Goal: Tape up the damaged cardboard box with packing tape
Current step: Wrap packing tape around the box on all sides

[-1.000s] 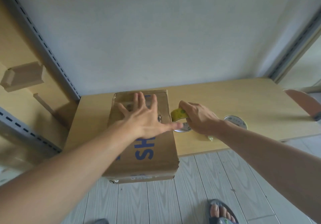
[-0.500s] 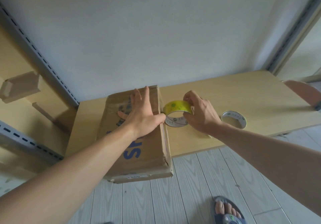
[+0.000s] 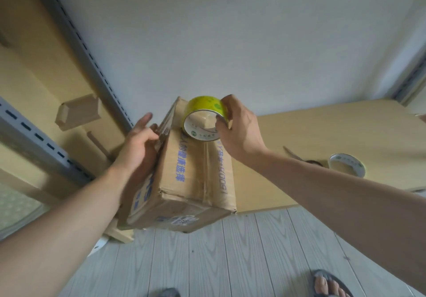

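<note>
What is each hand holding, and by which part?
Right hand grips the yellow tape roll by its rim, thumb inside the core. Left hand grips the cardboard box along its left edge.

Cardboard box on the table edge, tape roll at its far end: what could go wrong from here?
The cardboard box overhangs the table edge, steadied by the left hand; it might slip toward the floor. The right hand holds the tape roll one-handed, so tape may run off the seam.

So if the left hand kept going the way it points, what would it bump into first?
The left hand lies against the cardboard box, its fingers at the raised edge; sliding past that, probably the white wall, though depth is unclear.
</note>
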### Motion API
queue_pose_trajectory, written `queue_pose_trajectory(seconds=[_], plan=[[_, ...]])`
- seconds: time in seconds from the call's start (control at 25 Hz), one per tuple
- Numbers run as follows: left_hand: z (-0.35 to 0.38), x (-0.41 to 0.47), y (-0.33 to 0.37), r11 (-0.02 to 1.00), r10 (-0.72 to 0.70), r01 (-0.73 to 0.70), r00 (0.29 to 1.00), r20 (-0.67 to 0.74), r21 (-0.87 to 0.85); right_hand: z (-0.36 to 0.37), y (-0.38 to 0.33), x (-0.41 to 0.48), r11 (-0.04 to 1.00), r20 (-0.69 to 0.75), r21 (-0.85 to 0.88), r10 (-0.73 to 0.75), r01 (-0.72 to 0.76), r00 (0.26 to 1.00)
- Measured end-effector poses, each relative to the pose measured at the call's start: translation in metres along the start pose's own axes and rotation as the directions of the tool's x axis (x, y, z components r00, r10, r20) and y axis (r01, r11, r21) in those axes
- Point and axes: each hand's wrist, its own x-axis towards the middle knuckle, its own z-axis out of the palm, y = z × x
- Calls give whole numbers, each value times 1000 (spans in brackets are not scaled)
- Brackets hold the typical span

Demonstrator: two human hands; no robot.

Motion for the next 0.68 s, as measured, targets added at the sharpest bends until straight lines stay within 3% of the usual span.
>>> queue_pose_trajectory(seconds=[0.08, 0.16, 0.2, 0.32, 0.44, 0.52, 0.6, 0.68], plan=[[-11, 0, 0, 985, 0, -17, 995, 103, 170, 17, -12, -1, 999, 25, 36, 9, -10, 1000], [-15, 4, 5, 909, -45, -59, 970, 238, 412, 28, -15, -2, 999, 42, 45, 18, -20, 999], [-18, 6, 6, 896, -64, -61, 963, 263, 439, 32, -15, -2, 998, 46, 53, 29, -32, 998], [-26, -4, -7, 961, -105, 52, 977, 184, 273, 41, -22, -1, 995, 83, 92, 31, -39, 996], [-23, -17, -32, 964, -158, 121, 977, 140, 237, 40, -25, 1, 995, 220, -15, -94, 100, 971], [-24, -6, -32, 933, -73, 2, 980, 185, 361, 35, -19, 3, 988, 245, -70, -118, 139, 962], [-24, 9, -25, 785, 18, -191, 958, 286, 589, 30, -13, 5, 985, 222, -93, -119, 143, 968], [-17, 15, -22, 681, 27, -266, 940, 339, 683, 25, -9, 6, 984, 231, -102, -119, 146, 966]])
